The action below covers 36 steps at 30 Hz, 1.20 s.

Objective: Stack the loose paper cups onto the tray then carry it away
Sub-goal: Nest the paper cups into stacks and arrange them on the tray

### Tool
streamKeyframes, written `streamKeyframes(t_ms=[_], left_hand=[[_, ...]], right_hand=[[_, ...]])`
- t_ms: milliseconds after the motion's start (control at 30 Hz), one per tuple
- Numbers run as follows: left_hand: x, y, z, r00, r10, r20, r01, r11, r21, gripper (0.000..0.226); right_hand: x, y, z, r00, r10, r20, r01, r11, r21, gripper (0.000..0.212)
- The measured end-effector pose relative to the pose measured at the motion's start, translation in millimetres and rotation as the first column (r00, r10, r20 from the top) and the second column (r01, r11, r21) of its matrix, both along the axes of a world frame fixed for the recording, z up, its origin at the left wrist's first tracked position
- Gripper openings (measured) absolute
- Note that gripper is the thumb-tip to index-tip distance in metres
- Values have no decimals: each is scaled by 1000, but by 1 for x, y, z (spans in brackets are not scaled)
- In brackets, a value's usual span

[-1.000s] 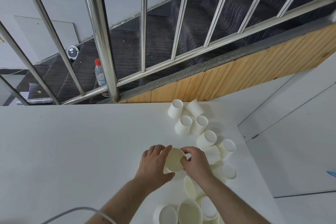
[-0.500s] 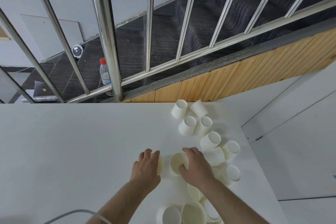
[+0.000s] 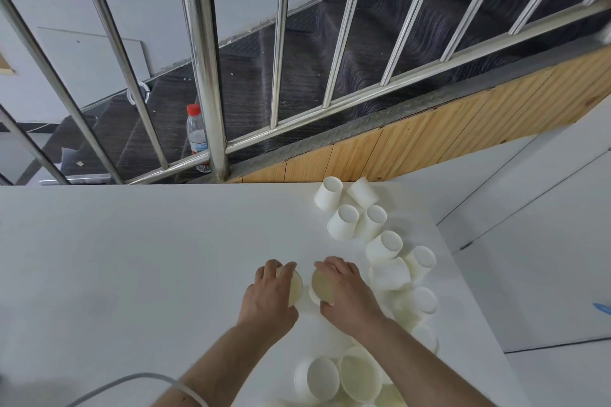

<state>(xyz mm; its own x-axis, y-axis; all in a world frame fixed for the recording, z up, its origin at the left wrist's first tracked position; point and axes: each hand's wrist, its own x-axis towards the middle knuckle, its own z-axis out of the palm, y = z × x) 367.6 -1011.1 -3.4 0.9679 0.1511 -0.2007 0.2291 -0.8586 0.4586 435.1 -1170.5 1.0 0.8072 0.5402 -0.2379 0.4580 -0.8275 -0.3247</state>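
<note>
While my left hand (image 3: 269, 297) curls around one white paper cup (image 3: 292, 287), right hand (image 3: 344, 294) gripping another cream-lined cup (image 3: 321, 286), mouths facing, loose cups (image 3: 383, 246) beside, white table (image 3: 132, 258).

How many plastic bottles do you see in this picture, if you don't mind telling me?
1: the bottle with a red cap stands behind the metal railing, on the dark stairs beyond the white table. Others may be hidden.

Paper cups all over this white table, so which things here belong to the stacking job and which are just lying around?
Part of the job:
- cup in the left hand, at
- cup in the right hand, at
- loose cups scattered on the white table
No tray is in view.

Just lying about:
- water bottle behind the railing
- grey cable
</note>
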Motion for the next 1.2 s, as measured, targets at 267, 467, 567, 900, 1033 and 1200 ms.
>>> streamKeyframes(t_ms=[267,467,567,900,1033,1200], left_hand=[[-31,0,25,994,21,104,-19,1000,-15,73],[-82,1,40,984,25,176,-24,1000,-9,73],[-122,4,45,979,37,200,-37,999,-4,73],[-267,17,62,971,45,233,-49,999,12,74],[-310,34,71,967,80,241,-89,996,28,73],[-353,69,78,958,148,244,-154,988,7,72]], right_hand=[[-37,3,27,996,7,94,-14,997,78,71],[-87,2,46,990,1,141,-16,995,101,71],[-126,2,54,988,5,156,-23,993,117,71],[-256,12,63,986,9,164,-40,982,187,70],[-294,31,69,984,44,170,-79,976,203,71],[-331,65,71,982,102,162,-137,965,224,70]])
